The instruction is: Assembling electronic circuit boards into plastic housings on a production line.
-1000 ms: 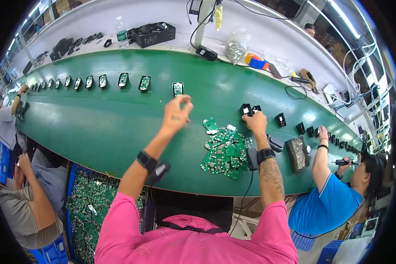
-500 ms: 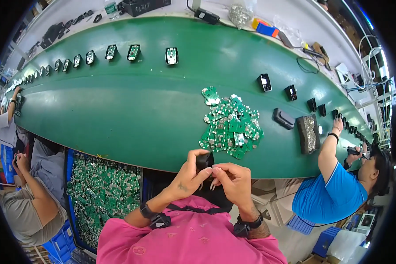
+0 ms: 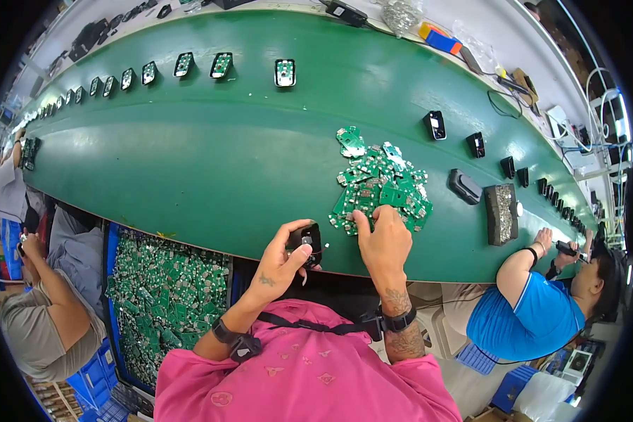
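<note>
My left hand (image 3: 278,271) is closed round a small black plastic casing (image 3: 312,236), held at the near edge of the green table. The thumb lies over the casing, whose opening faces up. A thin wire with a tiny white tip pokes out beside it. My right hand (image 3: 387,243) reaches to the near side of a heap of green circuit boards (image 3: 383,183). Its thumb and fingers are apart and touch the boards; nothing shows gripped between them.
Casings fitted with boards (image 3: 285,72) line the far left; black casings (image 3: 435,125) run off right. Near them lie a dark oblong case (image 3: 465,186) and a dark block (image 3: 501,214). A blue-rimmed bin of boards (image 3: 169,295) stands below the table. A co-worker in blue (image 3: 527,306) sits right.
My right hand has left the casing and moved forward to the heap of boards. My left hand keeps the casing, a little further left. The view has shifted slightly.
</note>
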`<state>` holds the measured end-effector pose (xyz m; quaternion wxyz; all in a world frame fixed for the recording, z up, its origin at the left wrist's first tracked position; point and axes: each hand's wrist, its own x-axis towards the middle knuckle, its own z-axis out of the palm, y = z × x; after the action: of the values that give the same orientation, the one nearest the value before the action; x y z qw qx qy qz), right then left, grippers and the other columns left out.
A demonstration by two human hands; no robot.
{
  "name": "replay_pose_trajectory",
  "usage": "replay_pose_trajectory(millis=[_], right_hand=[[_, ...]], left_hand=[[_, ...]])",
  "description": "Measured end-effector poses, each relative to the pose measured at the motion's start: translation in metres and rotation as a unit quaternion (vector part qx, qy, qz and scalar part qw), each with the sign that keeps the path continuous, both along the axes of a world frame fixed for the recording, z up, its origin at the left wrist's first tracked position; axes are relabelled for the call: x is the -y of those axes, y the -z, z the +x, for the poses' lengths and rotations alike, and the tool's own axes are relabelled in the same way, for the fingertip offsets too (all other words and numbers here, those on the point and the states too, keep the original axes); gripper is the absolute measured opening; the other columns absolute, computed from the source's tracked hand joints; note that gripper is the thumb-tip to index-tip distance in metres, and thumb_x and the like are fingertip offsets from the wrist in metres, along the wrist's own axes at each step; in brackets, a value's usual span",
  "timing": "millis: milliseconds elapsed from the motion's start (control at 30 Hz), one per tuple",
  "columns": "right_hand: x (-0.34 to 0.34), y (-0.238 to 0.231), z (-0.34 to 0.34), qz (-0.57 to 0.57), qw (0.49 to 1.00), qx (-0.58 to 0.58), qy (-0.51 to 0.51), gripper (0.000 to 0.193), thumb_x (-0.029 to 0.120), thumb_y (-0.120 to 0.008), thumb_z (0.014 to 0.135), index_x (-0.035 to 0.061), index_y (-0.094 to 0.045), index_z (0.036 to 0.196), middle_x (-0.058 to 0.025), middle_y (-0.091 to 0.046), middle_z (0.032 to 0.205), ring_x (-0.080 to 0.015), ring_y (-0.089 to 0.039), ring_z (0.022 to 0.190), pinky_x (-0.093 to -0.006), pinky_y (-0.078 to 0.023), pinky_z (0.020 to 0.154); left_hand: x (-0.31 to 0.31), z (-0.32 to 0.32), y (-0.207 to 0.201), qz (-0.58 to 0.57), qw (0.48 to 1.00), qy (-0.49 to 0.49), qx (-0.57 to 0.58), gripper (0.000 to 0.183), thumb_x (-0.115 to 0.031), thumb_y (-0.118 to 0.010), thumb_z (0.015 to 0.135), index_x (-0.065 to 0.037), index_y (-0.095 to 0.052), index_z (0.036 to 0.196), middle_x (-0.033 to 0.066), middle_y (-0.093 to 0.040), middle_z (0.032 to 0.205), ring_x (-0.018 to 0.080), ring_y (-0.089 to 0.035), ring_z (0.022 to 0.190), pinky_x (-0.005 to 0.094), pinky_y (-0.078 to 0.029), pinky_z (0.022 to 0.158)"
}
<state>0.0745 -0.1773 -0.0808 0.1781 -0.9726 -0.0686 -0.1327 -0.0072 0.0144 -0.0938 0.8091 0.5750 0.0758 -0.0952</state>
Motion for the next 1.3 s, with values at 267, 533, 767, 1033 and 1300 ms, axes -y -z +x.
replay_pose_trajectory(millis=[267,533,767,1033,1300], right_hand=[[0.018,-0.004,-0.003,0.328,0.940,-0.072,0.055,0.018,0.013,-0.068,0.094,-0.0032,-0.060,0.095,-0.0079,-0.065,0.073,-0.0171,-0.066,0.060,-0.0291,-0.049,0.053],[0.028,-0.034,-0.017,0.575,0.801,-0.165,0.032,0.015,0.008,-0.062,0.098,-0.0056,-0.067,0.104,-0.0058,-0.066,0.076,-0.0101,-0.061,0.054,-0.0207,-0.043,0.042],[0.013,-0.053,-0.024,0.540,0.767,-0.336,-0.084,0.018,0.012,-0.063,0.098,-0.0033,-0.070,0.104,-0.0039,-0.066,0.077,-0.0045,-0.055,0.053,-0.0201,-0.042,0.043],[0.017,-0.044,-0.030,0.551,0.733,-0.386,-0.101,0.020,0.014,-0.061,0.100,-0.0033,-0.068,0.107,-0.0022,-0.064,0.072,-0.0027,-0.052,0.050,-0.0183,-0.037,0.042],[0.001,-0.031,-0.047,0.399,0.889,-0.190,-0.122,0.013,0.008,-0.068,0.095,-0.0012,-0.058,0.094,-0.0019,-0.065,0.074,-0.0066,-0.054,0.058,-0.0231,-0.043,0.051]], left_hand=[[-0.004,0.004,-0.007,-0.037,0.998,0.002,-0.040,0.042,-0.014,-0.043,0.103,-0.007,-0.040,0.144,0.0117,-0.060,0.119,0.0177,-0.068,0.080,0.0232,-0.050,0.057],[0.004,0.013,-0.022,-0.028,0.998,0.026,-0.052,0.040,-0.016,-0.045,0.103,-0.007,-0.042,0.142,0.0082,-0.060,0.110,0.0143,-0.067,0.077,0.0217,-0.047,0.056],[0.013,0.011,-0.031,0.040,0.998,0.048,-0.008,0.041,-0.020,-0.050,0.104,-0.010,-0.044,0.143,0.0028,-0.059,0.100,0.0065,-0.061,0.071,0.0199,-0.042,0.052],[0.014,0.008,-0.027,0.039,0.997,0.067,-0.002,0.043,-0.018,-0.047,0.104,-0.010,-0.041,0.147,0.0038,-0.060,0.098,0.0074,-0.060,0.070,0.0195,-0.042,0.053],[0.024,0.006,-0.040,-0.054,0.997,0.050,-0.033,0.050,-0.010,-0.050,0.099,-0.007,-0.036,0.147,0.0053,-0.056,0.105,0.0074,-0.059,0.073,0.0208,-0.044,0.054]])
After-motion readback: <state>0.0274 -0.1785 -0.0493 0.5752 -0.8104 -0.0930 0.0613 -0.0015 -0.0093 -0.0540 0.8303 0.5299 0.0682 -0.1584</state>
